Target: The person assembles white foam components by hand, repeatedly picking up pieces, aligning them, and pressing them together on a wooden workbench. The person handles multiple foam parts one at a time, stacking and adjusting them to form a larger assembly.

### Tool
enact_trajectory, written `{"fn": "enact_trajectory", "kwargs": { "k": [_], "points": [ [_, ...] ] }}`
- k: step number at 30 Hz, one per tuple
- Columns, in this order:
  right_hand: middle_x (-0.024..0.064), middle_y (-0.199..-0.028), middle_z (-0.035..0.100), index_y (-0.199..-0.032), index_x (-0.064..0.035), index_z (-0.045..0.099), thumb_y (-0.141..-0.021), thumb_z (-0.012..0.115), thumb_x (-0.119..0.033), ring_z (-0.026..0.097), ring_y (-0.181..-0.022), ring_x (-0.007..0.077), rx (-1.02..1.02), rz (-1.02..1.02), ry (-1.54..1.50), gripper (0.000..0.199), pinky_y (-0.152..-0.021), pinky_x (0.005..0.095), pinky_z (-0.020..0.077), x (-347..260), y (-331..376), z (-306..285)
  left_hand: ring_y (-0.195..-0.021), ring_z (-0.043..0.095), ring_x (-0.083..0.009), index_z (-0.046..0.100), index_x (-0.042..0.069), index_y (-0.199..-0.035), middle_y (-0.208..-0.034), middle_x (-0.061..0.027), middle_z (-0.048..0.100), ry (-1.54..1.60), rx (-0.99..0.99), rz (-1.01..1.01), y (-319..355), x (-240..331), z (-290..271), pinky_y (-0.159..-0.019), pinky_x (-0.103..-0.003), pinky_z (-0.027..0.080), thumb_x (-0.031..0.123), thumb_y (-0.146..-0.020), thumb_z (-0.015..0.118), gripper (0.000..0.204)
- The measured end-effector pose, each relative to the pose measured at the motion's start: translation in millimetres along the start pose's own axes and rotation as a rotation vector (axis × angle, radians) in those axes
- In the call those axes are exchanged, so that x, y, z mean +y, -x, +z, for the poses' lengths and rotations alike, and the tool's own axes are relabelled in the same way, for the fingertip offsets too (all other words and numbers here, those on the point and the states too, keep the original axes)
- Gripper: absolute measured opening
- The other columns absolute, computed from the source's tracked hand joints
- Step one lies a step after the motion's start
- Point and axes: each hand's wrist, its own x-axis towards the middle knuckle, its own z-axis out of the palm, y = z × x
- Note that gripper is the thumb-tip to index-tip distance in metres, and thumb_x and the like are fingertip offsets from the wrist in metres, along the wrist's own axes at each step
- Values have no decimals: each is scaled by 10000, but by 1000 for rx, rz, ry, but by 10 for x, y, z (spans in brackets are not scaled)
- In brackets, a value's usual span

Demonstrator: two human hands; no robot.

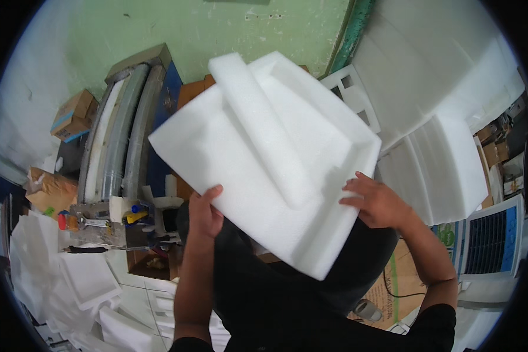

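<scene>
White foam panel (pixel 264 158), stepped with a raised strip, is being held tilted above the lap. Left hand (pixel 204 212) is pinching its near-left edge; right hand (pixel 376 202) is lying flat on the near-right corner, fingers spread. Long axis is running lower right to upper left. Judgement: keeping both edges supported is preventing flex.

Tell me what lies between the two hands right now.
In the head view, the white foam block spans the stretch: left hand grips its near-left edge, right hand rests on its right edge. Below it, only dark clothing shows.
</scene>
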Motion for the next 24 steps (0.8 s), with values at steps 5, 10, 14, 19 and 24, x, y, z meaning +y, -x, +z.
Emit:
{"fn": "enact_trajectory", "kwargs": {
  "k": [5,10,14,19,24],
  "points": [
    [273,-1483,505,-1541,-28,398,-739,831,-277,476,-1389,430,243,306,-603,945,-1183,469,367,95,-529,3,-1304,568,-303,454,-53,-1436,-1385,-166,569,-71,19,164,269,-282,196,-1138,-447,443,-44,-877,629,586],
    [305,-1458,506,-1580,-21,311,-741,869,-355,513,-1342,451,403,496,-541,1061,-1147,466,408,58,-1391,529,-1329,541,-300,457,-36,-1440,-1403,-153,560,-38,37,216,193,-471,391,-1146,-464,435,-22,-903,631,564],
    [289,-1420,539,-1530,23,387,-727,882,-346,555,-1288,438,687,478,-547,1013,-1118,447,439,407,-1475,433,-1339,527,-282,469,-20,-1435,-1399,-129,567,70,95,238,-110,-678,490,-1147,-470,434,2,-929,650,538],
    [204,-1257,640,-1433,62,485,-755,863,-299,632,-1153,257,1165,622,-851,856,-1029,388,485,816,-1282,-128,-1271,546,-271,523,18,-1377,-1349,-113,577,347,221,114,-906,-1054,379,-1143,-481,427,33,-939,692,470],
    [154,-1185,644,-1408,42,476,-798,830,-287,630,-1061,225,1260,759,-1059,779,-968,353,489,1327,-1148,359,-1203,573,-282,576,22,-1279,-1283,-129,601,256,387,-148,-1408,-1668,104,-1112,-489,462,62,-927,738,390]
  ]
}}
